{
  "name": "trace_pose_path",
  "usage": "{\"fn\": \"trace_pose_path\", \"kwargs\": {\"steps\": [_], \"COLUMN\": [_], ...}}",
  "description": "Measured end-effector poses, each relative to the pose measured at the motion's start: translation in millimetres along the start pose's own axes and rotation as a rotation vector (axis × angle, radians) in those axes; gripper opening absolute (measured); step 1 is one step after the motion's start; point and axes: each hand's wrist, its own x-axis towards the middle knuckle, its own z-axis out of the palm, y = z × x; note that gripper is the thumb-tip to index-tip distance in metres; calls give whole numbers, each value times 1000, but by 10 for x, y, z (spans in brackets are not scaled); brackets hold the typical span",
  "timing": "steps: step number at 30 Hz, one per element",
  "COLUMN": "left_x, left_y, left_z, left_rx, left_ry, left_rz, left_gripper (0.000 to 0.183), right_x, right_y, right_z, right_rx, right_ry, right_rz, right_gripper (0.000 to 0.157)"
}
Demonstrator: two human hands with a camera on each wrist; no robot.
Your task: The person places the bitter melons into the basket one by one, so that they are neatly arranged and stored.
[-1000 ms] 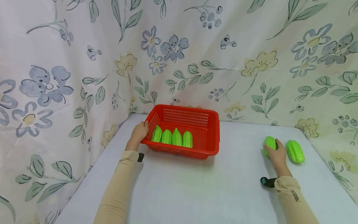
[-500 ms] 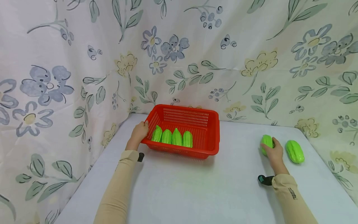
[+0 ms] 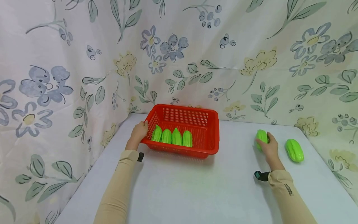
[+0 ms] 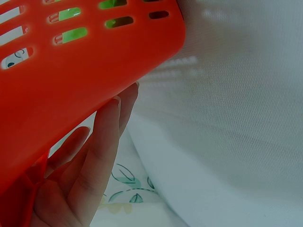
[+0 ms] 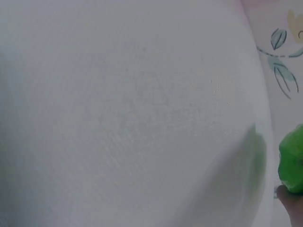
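My right hand [image 3: 270,147] pinches a bright green ridged gourd [image 3: 261,139] between thumb and fingers. It appears raised above the white table, with a shadow below. Only the gourd's end [image 5: 293,161] and a thumb tip show in the right wrist view. Over on the left, my left hand [image 3: 139,132] grips the left side of a red perforated basket [image 3: 181,150]. From below, the left wrist view has the fingers [image 4: 102,142] against the basket wall [image 4: 85,85]. Several like gourds [image 3: 176,137] stand in a row along the basket's near side.
Another green gourd [image 3: 294,150] lies on the table [image 3: 195,189] to the right of my right hand. A floral curtain [image 3: 179,81] hangs along the back and left of the table. The basket's right half shows its bare bottom.
My right hand has moved a little left and away from me, carrying the gourd with it. The left hand and the basket have stayed in place.
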Motion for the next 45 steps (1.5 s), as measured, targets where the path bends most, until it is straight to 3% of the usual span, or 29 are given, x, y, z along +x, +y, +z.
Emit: {"fn": "trace_pose_path", "kwargs": {"steps": [10, 45], "left_x": [0, 26], "left_y": [12, -6], "left_z": [5, 15], "left_rx": [-1, -2], "left_ry": [0, -11], "left_rz": [-6, -14], "left_gripper": [59, 61], "right_x": [-41, -176], "right_y": [-232, -1134], "right_z": [110, 705], "right_rx": [13, 71], "right_ry": [-18, -107], "right_rz": [-22, -269], "right_gripper": [77, 76]}}
